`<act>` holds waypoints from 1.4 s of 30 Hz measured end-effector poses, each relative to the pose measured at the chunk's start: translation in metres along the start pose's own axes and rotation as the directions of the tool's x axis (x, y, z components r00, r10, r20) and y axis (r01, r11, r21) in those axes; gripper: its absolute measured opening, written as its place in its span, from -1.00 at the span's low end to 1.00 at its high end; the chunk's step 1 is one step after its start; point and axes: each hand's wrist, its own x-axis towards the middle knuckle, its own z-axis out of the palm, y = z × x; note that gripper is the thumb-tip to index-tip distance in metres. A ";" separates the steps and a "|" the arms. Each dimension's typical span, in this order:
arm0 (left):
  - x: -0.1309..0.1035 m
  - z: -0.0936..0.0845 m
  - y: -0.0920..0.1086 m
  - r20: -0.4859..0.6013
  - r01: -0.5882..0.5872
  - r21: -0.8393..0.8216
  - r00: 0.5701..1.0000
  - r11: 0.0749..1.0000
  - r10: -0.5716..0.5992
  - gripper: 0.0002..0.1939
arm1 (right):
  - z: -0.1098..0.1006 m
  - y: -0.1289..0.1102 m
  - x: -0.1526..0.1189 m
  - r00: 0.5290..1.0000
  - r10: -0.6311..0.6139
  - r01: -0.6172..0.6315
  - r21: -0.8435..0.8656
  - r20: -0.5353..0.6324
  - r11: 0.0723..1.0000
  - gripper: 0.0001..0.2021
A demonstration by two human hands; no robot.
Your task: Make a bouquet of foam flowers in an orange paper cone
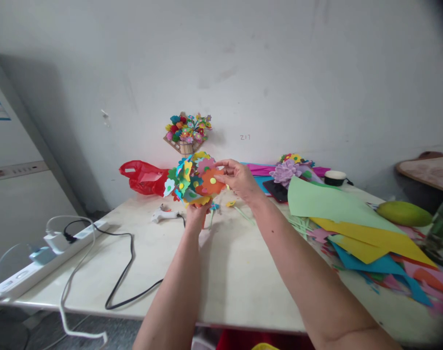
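Note:
A round bouquet of craft flowers (185,181) in many colours is held up over the middle of the table. My left hand (198,212) is closed around its base from below; the stems inside the fist are mostly hidden. At the bouquet's right side, the thumb and fingers of my right hand (240,179) pinch the edge of a large orange flower (209,183) with a yellow centre. A pink flower (204,165) sits just above it, by my fingertips. Behind my hands, a small yellow flower (230,204) and a pale green strip (244,215) lie on the table.
A white glue gun (165,214) lies left of the bouquet, near a red plastic bag (144,177). The power strip (50,257) and cords run along the left. Coloured sheets (345,206), a phone (276,190) and a green mango-like fruit (403,214) are at right.

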 end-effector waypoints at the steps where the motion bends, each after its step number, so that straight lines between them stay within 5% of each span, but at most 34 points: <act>1: 0.000 0.000 0.001 0.001 0.000 -0.005 1.000 1.000 0.000 -0.64 | -0.003 0.000 0.000 1.000 -0.013 0.013 -0.024 0.007 1.000 -0.71; 14: 0.002 -0.001 -0.003 0.019 -0.034 0.002 0.999 0.999 0.034 -0.67 | -0.006 0.006 0.002 0.981 -0.189 0.146 -0.455 -0.051 0.879 -0.84; 28: 0.005 -0.003 -0.009 0.074 -0.045 0.085 0.997 0.995 0.039 -0.66 | -0.011 0.019 0.009 0.956 -0.288 0.225 -0.506 -0.049 0.833 -0.68; 42: 0.003 -0.002 -0.008 0.083 -0.041 0.092 0.996 0.995 0.034 -0.59 | -0.002 0.016 0.006 0.892 -0.424 0.278 -0.553 -0.155 0.786 -0.93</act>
